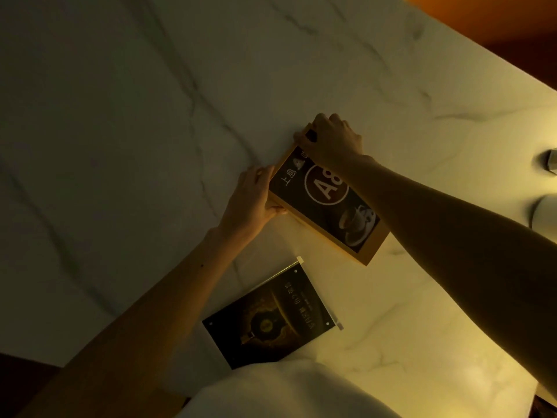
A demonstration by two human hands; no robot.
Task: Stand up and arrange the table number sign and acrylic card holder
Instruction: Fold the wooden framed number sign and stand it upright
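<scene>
Left hand (pixel 251 197) and right hand (pixel 333 140) both clamped on the sign (pixel 327 203).

The left hand grips the sign's left edge, and the right closes over its far corner. The wood-framed "A8" sign sits mid-table (pixel 120 131), face up; whether it is lifted, I cannot tell. The card holder (pixel 271 318) lies flat, apart, nearer the person.
</scene>
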